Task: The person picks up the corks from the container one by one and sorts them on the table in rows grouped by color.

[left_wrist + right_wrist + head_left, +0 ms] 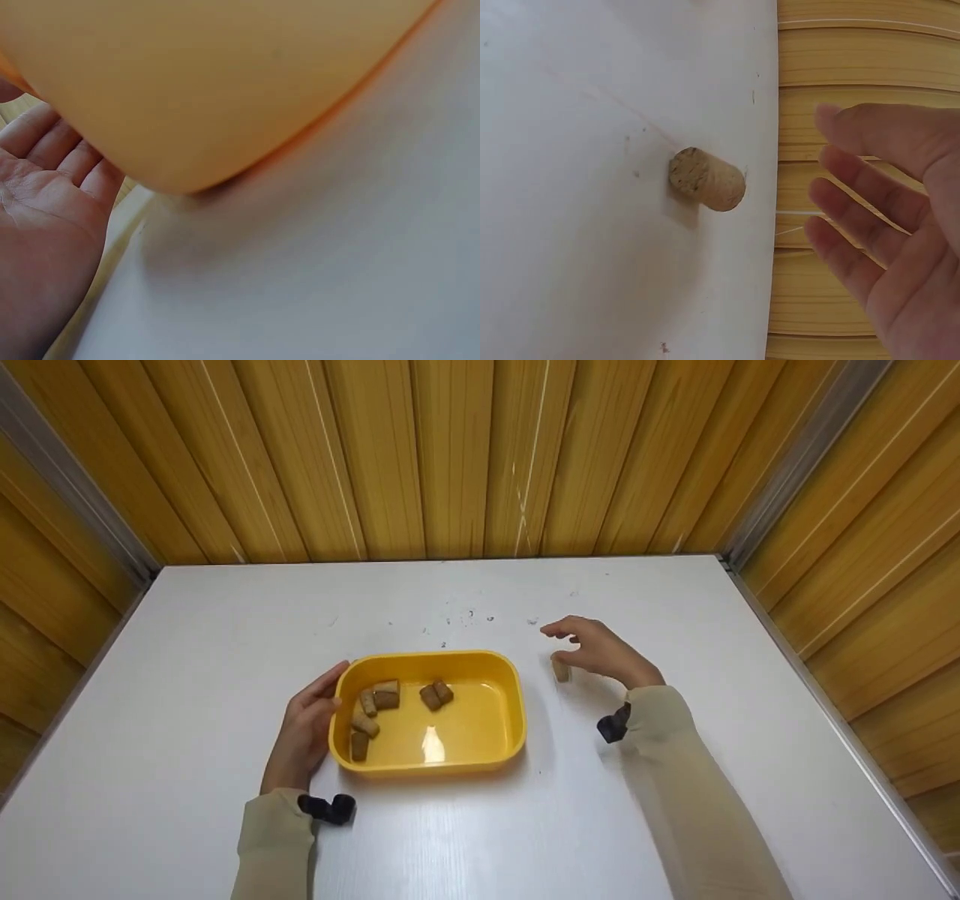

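Against the left wall of a yellow plastic tray (465,765) rests my left hand (304,727), its fairly straight fingers along the outside and the thumb at the rim. In the left wrist view, the tray's side (217,82) hides those fingertips. My right hand (600,649) hovers right of the tray with thumb and fingers spread apart. Below its thumb, a light brown cork (561,670) stands on the table. The right wrist view shows this cork (709,180) apart from the fingers, with nothing in the hand (900,217).
Several brown cork pieces (386,699) sit along the tray's left side, and two darker ones (436,695) lie nearer its middle. The white table (450,840) has small dark marks behind the tray. Yellow wood-look panels (450,457) stand at its back and sides.
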A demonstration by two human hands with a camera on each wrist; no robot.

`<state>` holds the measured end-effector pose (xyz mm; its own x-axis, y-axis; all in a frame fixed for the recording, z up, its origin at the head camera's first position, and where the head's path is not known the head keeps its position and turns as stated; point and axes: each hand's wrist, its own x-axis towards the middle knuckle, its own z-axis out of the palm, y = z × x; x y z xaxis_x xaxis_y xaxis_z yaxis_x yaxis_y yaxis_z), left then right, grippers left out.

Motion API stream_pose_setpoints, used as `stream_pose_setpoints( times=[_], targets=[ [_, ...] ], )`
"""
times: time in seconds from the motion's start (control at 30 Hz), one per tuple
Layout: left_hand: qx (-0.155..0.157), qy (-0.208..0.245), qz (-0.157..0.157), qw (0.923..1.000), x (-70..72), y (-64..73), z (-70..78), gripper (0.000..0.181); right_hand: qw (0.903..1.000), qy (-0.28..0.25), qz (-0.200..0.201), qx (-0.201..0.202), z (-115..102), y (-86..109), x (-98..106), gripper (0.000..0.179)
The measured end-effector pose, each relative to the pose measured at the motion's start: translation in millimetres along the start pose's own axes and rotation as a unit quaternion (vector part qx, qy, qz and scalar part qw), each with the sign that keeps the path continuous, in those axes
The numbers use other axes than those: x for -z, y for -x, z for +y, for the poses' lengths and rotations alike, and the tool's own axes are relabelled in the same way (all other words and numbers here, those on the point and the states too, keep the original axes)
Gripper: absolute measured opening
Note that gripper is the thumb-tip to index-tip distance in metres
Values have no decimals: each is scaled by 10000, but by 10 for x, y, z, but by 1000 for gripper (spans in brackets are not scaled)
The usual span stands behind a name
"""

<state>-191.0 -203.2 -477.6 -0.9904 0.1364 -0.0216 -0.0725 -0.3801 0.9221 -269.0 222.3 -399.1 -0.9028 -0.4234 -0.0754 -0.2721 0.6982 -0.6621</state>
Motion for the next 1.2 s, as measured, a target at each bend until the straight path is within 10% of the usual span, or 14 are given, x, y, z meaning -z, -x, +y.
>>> stream_pose_setpoints(
  times=[1.2],
  targets=[
    [-34, -29, -6, 10000, -23, -8, -36, 59, 9861, -44, -667, 1524, -1003, -453, -480, 33]
  ],
)
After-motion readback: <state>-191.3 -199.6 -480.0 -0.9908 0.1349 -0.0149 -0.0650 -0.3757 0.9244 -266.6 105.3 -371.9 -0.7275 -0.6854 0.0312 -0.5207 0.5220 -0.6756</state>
